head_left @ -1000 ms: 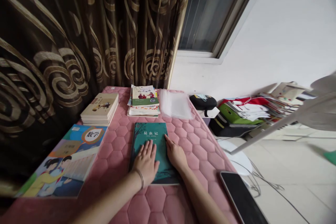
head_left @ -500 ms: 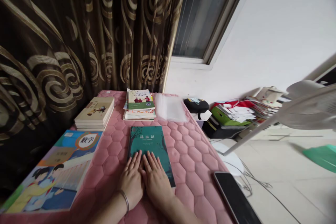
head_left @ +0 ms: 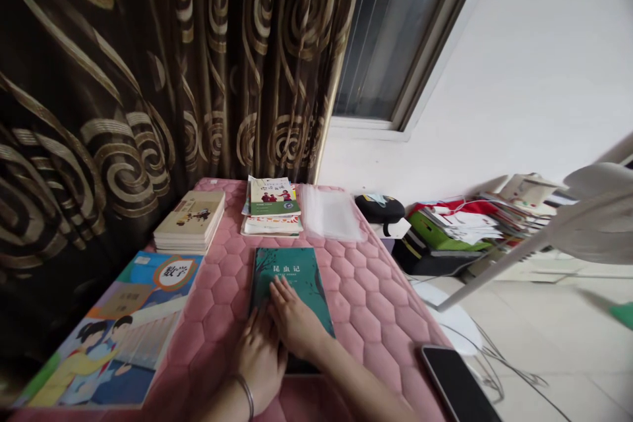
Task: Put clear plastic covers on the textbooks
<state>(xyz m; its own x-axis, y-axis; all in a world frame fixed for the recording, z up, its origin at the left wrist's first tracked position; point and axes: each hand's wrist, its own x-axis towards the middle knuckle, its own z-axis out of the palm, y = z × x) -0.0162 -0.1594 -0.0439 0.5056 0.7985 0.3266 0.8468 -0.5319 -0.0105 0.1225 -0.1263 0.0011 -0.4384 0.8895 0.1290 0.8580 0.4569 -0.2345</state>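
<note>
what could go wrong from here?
Phone: the dark phone lies at the right edge of the pink quilted surface; a bump from the right forearm might knock it off.
Slip: the left hand and right hand meet on the lower part of the teal book; uneven pressure could skew it on the padding.
Sleeves: the loose plastic sleeves sit near that same edge and may slide.

Left hand (head_left: 260, 356) — thin grey bangle (head_left: 247, 392) round wrist (head_left: 239, 401) — both forearms (head_left: 363, 379) bare.
</note>
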